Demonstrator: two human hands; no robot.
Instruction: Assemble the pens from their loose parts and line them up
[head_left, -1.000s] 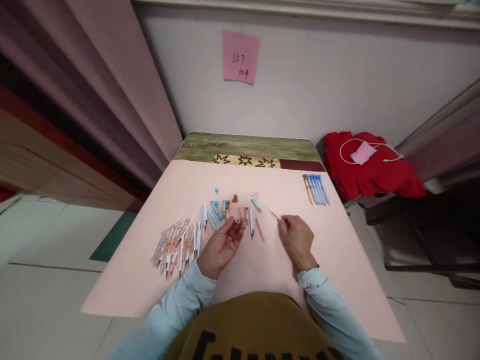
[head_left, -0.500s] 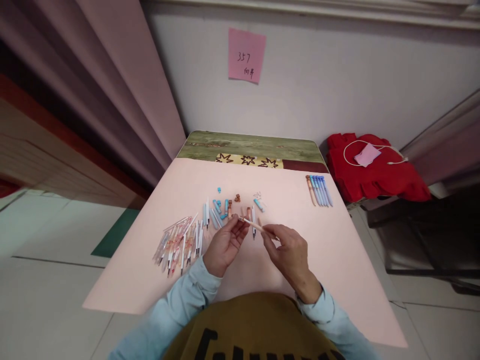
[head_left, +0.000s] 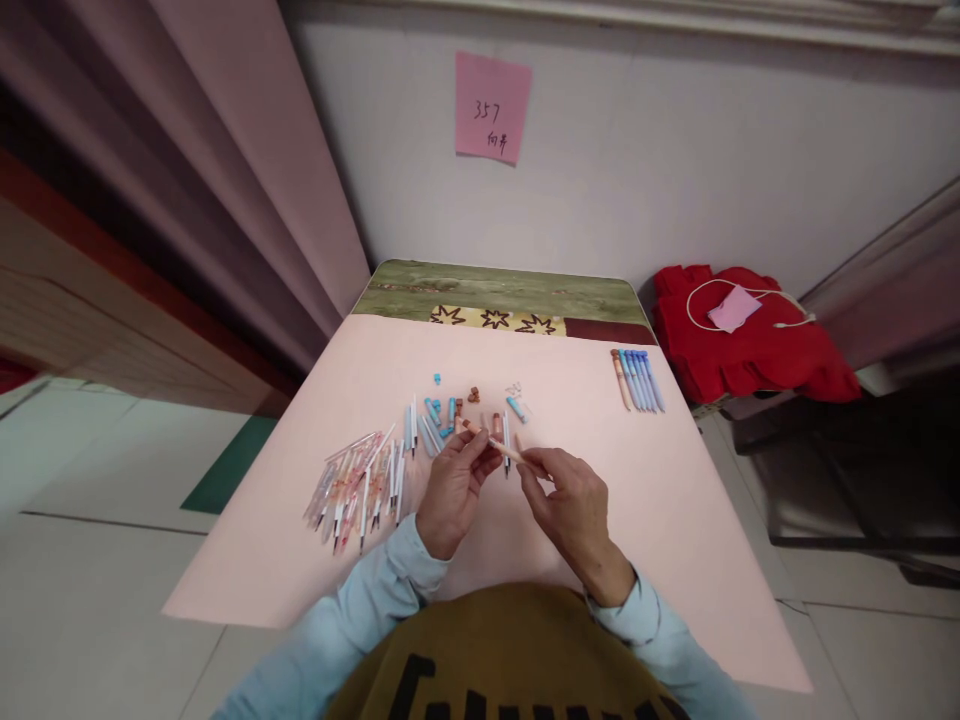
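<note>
My left hand [head_left: 451,492] pinches a brown-topped pen upper barrel [head_left: 471,427] between thumb and fingers. My right hand [head_left: 576,508] grips the far end of a peach pen lower barrel [head_left: 508,452], which slants up toward the left fingertips. The two parts are in line, and the left fingers hide where they meet. Just beyond the hands lie blue pen barrels [head_left: 451,412], a white refill [head_left: 507,440] and small brown caps [head_left: 474,395]. A pile of clear and pinkish pen parts and refills [head_left: 349,485] is left of my left hand.
Several pens [head_left: 637,382] stand in a row at the table's right side. Tiny clear pieces [head_left: 513,389] and a blue barrel [head_left: 517,409] lie near the middle. A red cloth-covered seat [head_left: 757,350] with a cable is beyond the right edge. A curtain [head_left: 247,150] hangs at left.
A brown-topped upper barrel now shows in my left fingers, against the end of the peach barrel. Both hands have come slightly closer together.
</note>
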